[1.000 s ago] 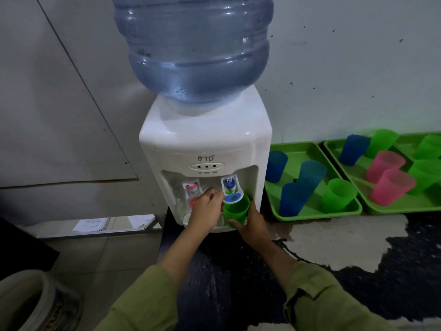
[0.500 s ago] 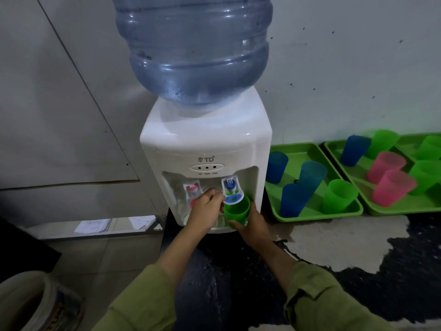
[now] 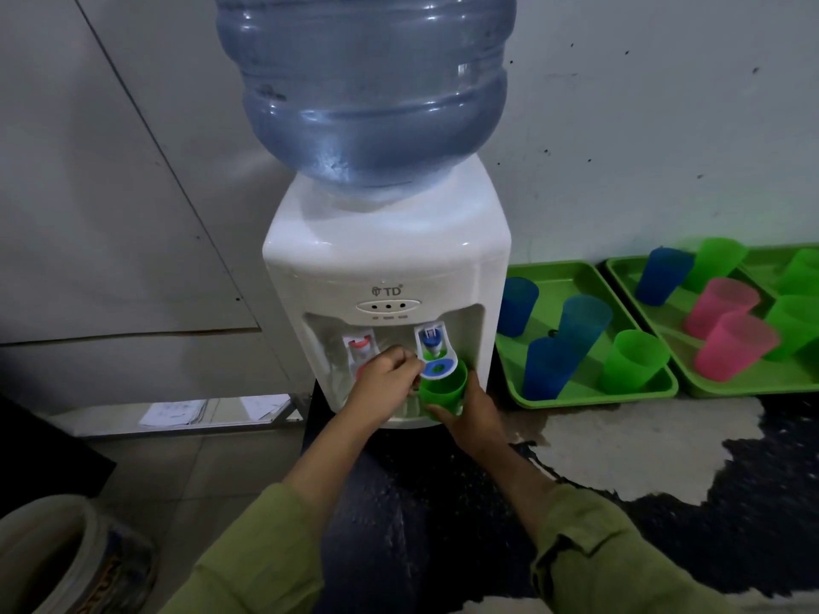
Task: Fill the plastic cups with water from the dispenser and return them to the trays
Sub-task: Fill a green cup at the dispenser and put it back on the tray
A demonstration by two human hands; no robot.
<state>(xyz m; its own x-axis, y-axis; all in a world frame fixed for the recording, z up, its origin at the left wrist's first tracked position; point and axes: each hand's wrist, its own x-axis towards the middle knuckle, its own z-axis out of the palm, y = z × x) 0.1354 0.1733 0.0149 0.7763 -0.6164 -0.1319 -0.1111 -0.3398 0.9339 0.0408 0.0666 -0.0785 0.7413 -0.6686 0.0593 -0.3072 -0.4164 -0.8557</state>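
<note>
Green cup (image 3: 443, 390) in right hand (image 3: 481, 412) under blue tap (image 3: 436, 355); left hand (image 3: 383, 389) on it

both our arms reach forward out of olive sleeves (image 3: 248, 556), forearms bare and angled toward each other. our left grip (image 3: 386, 385), knuckles up and fingers curled tight, closes on the left edge of the blue tap lever (image 3: 438, 367). our right grip (image 3: 476, 412) sits lower and to the right, thumb across the near side of the green cup (image 3: 443, 389), fingers wrapped behind it, holding it upright. the two grips are just beside each other.
</note>
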